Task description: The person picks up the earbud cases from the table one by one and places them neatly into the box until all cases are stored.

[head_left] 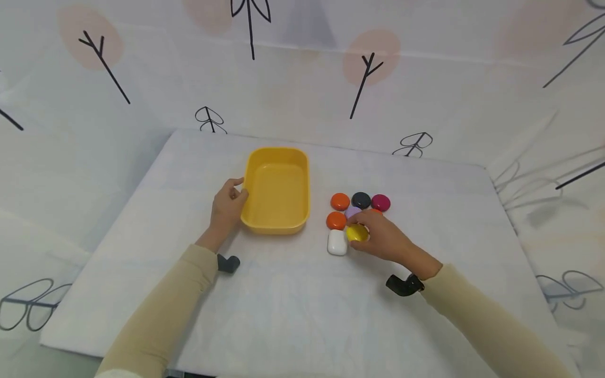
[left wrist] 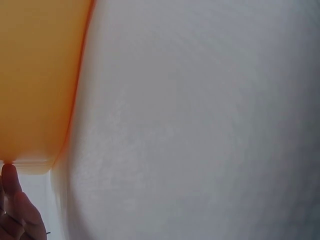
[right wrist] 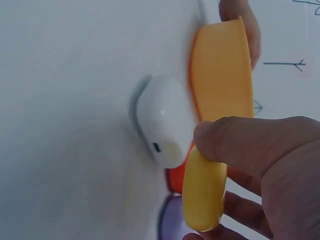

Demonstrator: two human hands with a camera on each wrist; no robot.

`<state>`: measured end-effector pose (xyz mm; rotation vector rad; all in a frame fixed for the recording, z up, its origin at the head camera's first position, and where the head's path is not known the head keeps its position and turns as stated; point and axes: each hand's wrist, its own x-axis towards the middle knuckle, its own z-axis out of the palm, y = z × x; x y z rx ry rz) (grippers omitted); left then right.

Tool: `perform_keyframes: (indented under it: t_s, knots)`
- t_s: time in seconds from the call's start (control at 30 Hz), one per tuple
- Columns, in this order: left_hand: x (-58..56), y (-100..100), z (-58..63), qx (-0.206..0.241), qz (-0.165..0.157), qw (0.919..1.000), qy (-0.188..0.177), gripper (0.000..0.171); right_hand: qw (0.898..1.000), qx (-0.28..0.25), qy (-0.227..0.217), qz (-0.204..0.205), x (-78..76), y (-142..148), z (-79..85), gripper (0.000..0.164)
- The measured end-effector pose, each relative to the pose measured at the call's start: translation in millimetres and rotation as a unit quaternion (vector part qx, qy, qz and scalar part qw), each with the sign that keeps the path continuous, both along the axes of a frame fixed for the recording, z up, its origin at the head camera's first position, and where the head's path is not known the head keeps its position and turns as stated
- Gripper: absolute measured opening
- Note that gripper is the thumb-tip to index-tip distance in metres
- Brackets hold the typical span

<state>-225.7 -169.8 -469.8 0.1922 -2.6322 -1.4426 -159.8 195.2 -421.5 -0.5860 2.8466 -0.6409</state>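
A yellow plastic tray [head_left: 275,229] stands on the white-covered table, left of the middle. My left hand [head_left: 228,206] holds its left rim with thumb and forefinger; in the left wrist view a fingertip [left wrist: 9,172] touches the edge. To the right of the tray, my right hand [head_left: 385,234] pinches a glossy yellow disc [right wrist: 202,192] between thumb and fingers. Around it lie orange discs [head_left: 336,220], a lilac disc [head_left: 352,211] partly covered by the hand, and a white rounded-square piece [head_left: 337,243].
Behind the right hand sit another orange disc [head_left: 340,201], a black disc [head_left: 361,200] and a dark pink disc [head_left: 381,202]. A patterned white cloth [head_left: 302,94] hangs behind the table [head_left: 293,315]. Dark cameras are strapped to both wrists.
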Motion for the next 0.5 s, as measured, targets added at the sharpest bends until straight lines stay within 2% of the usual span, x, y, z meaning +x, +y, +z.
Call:
perform_keyframes:
  t_s: [0.23, 0.5]
  knots:
    - [1.9, -1.7, 1.1, 0.003, 0.000, 1.0000, 0.002, 0.040, 1.000, -0.009, -0.019, -0.004, 6.2, 6.8, -14.6, 0.043]
    - [5.2, -1.0, -1.1, 0.002, 0.005, 0.9996, -0.028, 0.042, 0.999, -0.017, -0.034, -0.007, 10.6, 8.5, -27.3, 0.040]
